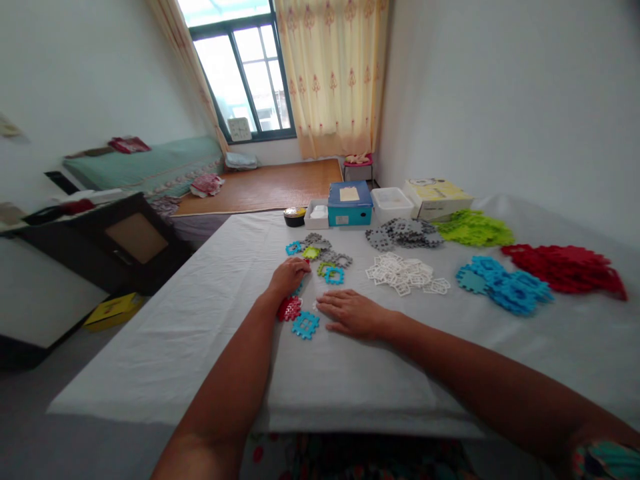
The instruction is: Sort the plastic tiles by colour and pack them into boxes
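My left hand (pixel 289 276) curls over a small red piece (pixel 307 265), mostly covered; I cannot tell whether its fingers grip or only touch it. My right hand (pixel 355 315) lies flat on the table (pixel 380 387), fingers slightly apart, holding nothing visible. The blue square (pixel 305 325), without a long axis, lies left of those fingertips, nearer me. My left forearm (pixel 245 363) partly hides the larger red piece (pixel 289 309).
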`<move>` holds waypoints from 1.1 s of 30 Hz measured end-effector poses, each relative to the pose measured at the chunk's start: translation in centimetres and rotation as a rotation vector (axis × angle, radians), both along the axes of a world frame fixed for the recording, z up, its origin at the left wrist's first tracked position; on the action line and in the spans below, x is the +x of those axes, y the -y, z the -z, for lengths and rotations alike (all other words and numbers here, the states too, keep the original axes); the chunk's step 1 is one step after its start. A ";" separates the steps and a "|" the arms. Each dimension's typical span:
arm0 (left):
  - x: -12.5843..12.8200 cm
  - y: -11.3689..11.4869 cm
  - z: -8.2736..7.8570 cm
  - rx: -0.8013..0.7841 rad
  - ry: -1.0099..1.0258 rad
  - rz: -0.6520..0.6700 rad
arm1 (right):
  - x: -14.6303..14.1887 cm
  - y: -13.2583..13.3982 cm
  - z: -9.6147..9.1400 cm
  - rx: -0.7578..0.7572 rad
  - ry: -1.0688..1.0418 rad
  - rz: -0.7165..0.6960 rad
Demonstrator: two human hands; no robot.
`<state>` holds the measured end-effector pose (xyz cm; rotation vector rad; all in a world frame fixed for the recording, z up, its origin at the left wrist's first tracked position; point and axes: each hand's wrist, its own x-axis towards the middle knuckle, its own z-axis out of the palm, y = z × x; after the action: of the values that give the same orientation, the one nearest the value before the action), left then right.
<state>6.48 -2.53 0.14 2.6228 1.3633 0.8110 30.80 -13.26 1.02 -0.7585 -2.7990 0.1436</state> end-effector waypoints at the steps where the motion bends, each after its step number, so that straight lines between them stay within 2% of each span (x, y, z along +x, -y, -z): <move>1: 0.0 -0.1 0.1 0.000 -0.001 0.002 | 0.2 -0.2 -0.1 0.026 0.001 0.002; 11: -0.2 -0.3 0.3 -0.004 -0.013 0.001 | 0.0 0.3 -1.4 0.153 0.093 0.095; 19: -0.1 -0.3 0.4 -0.015 -0.004 -0.007 | -0.1 0.4 -1.1 0.213 0.099 0.125; 22: -0.1 -0.2 0.2 -0.020 -0.012 -0.009 | 0.6 -0.3 -1.5 0.209 0.076 0.243; 26: -0.1 -0.1 0.1 -0.017 -0.013 -0.004 | 3.3 -1.9 -2.4 0.226 -0.007 0.553; 28: -0.1 -0.2 0.2 -0.015 -0.014 0.003 | 5.0 -2.6 -2.7 0.230 -0.015 0.662; 33: -0.1 -0.2 0.1 -0.010 -0.008 0.015 | 7.9 -3.7 -2.8 0.169 0.020 0.702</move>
<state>6.33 -2.34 0.00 2.6277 1.3448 0.7910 38.74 -9.61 3.80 -1.6230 -2.3447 -0.2205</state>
